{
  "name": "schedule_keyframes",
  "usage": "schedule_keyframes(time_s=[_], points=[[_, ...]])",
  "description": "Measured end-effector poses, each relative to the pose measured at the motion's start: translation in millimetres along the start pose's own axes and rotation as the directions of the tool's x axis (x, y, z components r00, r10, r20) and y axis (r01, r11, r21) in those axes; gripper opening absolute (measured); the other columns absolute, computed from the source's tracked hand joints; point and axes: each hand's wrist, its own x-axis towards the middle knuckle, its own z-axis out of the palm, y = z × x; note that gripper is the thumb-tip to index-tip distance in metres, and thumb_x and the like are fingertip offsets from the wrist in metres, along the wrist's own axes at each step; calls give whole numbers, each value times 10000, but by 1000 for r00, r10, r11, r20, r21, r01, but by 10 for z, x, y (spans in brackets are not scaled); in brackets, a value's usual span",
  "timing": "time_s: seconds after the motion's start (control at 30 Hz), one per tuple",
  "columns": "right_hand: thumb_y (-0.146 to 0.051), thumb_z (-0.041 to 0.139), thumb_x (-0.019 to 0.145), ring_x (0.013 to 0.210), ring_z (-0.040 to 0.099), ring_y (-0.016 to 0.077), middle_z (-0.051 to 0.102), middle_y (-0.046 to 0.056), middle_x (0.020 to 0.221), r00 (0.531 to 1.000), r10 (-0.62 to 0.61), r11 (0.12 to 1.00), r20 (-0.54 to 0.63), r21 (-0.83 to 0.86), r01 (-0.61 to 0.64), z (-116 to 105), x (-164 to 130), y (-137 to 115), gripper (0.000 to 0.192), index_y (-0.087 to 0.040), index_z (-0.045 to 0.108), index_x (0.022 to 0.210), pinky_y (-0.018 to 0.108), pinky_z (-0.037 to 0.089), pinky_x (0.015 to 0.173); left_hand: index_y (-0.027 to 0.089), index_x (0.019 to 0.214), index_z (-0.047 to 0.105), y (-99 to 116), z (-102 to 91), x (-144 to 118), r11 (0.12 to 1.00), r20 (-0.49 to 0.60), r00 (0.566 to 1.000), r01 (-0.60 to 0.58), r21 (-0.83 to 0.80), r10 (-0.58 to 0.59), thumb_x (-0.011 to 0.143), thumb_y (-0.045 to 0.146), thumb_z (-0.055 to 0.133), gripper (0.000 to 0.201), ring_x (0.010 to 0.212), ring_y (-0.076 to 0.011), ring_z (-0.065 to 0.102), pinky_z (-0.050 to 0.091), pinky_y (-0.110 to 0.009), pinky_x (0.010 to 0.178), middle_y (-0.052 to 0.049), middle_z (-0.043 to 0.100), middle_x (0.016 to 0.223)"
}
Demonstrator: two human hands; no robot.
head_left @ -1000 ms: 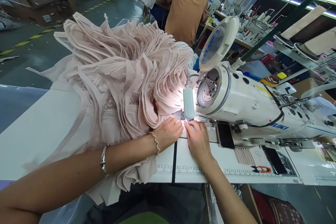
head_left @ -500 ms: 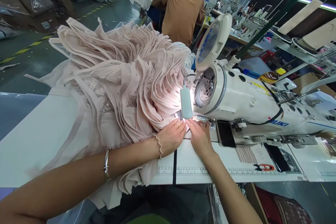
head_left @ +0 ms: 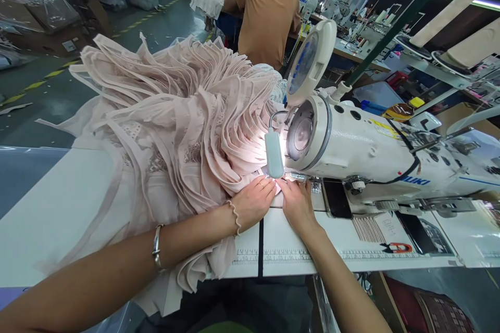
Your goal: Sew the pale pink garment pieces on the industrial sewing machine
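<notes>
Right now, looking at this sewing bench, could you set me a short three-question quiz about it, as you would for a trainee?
1. True or false: both hands press the pink fabric flat at the foot of the sewing machine.
2. Which is lit? A) the small lamp beside the machine head B) the round magnifier above it C) neither
3. What does the left hand wear at its wrist?

Key
1. True: the left hand and the right hand lie side by side on the cloth, fingertips under the lamp.
2. A.
3. A pale coiled band; a metal bangle sits farther up the forearm.
</notes>
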Motion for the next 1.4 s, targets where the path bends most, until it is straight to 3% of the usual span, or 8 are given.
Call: schedule_keyframes(time_s=[0.2, 0.4, 0.67, 0.8, 1.0, 1.17, 1.27, 1.4], points=[[-21, 332, 876, 963, 575, 287, 684, 127, 1116, 991, 55, 998, 120, -21, -53, -83, 43, -32, 540, -215, 653, 1265, 488, 431, 938, 15, 1203, 579, -19, -12, 23, 1000, 18, 1000, 6, 3, -7, 982, 70, 360, 315, 1148, -257, 601, 422, -377, 973, -161, 664, 1194], [-48, 318, 900, 970, 581, 283, 667, 120, 1177, 950, 150, 989, 275, -46, -143, -184, 96, -90, 573, -271, 591, 1352, 487, 390, 970, 36, 1198, 580, -36, -99, 63, 999, 82, 996, 31, -23, -29, 1007, 82, 317, 328, 1126, -234, 601, 411, -368, 961, -156, 663, 1180], [-76, 289, 928, 1111, 532, 300, 603, 102, 1316, 930, 178, 984, 321, -41, -175, -196, 114, -100, 566, -285, 549, 1385, 483, 342, 1023, 41, 1192, 589, -58, -94, 72, 999, 100, 994, 47, -14, -45, 1013, 80, 261, 376, 1077, -234, 603, 410, -373, 936, -145, 665, 1160], [-80, 291, 925, 1091, 541, 296, 625, 109, 1265, 945, 159, 987, 287, -25, -158, -164, 113, -90, 545, -267, 582, 1346, 477, 369, 1001, 41, 1197, 582, -55, -73, 61, 998, 113, 992, 54, -20, -52, 1009, 74, 252, 382, 1083, -235, 591, 409, -387, 944, -160, 655, 1173], [-84, 310, 909, 982, 581, 279, 692, 121, 1039, 997, 68, 995, 46, 68, -71, -17, 77, -43, 485, -209, 669, 1211, 439, 463, 924, 45, 1205, 568, -67, -46, 47, 999, 36, 999, 29, 33, -30, 1003, 71, 274, 358, 1052, -240, 598, 416, -394, 924, -152, 663, 1133], [-22, 317, 842, 956, 620, 211, 708, 62, 1004, 989, 124, 944, -77, 315, -94, 56, 23, 11, 534, -247, 720, 1109, 353, 512, 889, 122, 834, 623, -267, -103, 63, 1000, 61, 998, -4, -10, 4, 984, 57, 292, 370, 793, -197, 614, 472, -348, 806, -82, 661, 786], [-45, 342, 844, 937, 638, 197, 717, 39, 971, 986, 158, 900, -53, 419, -122, 50, 6, 33, 492, -257, 750, 1021, 346, 524, 868, 112, 949, 631, -387, -153, 35, 994, 49, 999, 15, -104, -10, 995, 110, 328, 307, 907, -207, 616, 487, -346, 869, -89, 681, 905], [-75, 354, 876, 922, 655, 195, 729, 37, 982, 989, 143, 902, -46, 417, -111, 29, 9, 31, 451, -247, 736, 1043, 343, 532, 835, 120, 1139, 600, -430, -103, 2, 987, 37, 999, 10, -158, -4, 989, 146, 397, 254, 1041, -205, 598, 492, -328, 916, -75, 680, 1032]])
